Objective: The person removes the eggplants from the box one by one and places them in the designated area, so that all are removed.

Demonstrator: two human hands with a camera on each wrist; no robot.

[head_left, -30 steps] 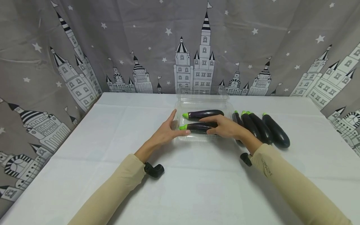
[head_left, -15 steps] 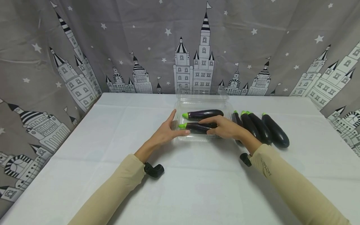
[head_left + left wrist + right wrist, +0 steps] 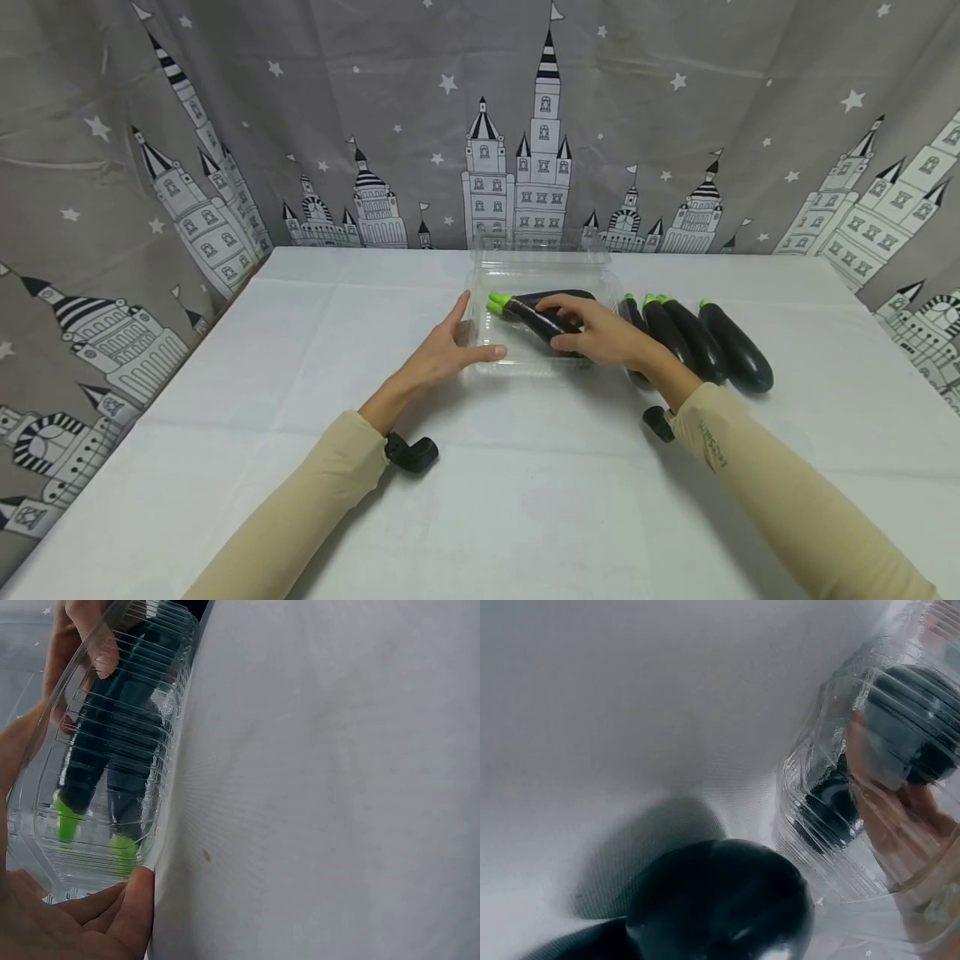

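Observation:
In the head view, a clear plastic clamshell container (image 3: pixel 543 265) stands with its lid raised at the back. Inside lies one dark eggplant (image 3: pixel 564 295) with a green stem end. My right hand (image 3: pixel 603 335) grips a second eggplant (image 3: pixel 531 320) between thumb and fingers. It slants within the container, its green tip beside the rear one's. My left hand (image 3: pixel 441 357) spreads around the container's left corner, thumb straight along the front rim. In the left wrist view its fingers (image 3: pixel 131 911) touch the container's end near the table, and both green tips (image 3: pixel 67 819) show through the ribbed wall.
Several loose eggplants (image 3: pixel 738 348) lie side by side just right of the container, partly behind my right forearm. They rest on the white tablecloth (image 3: pixel 517 500). A grey curtain (image 3: pixel 337 100) with printed castles hangs behind the table's far edge.
The gripped eggplant has swung: its green end has moved back towards the rear eggplant, so it lies slanted instead of parallel. My left hand has stayed at the container's corner.

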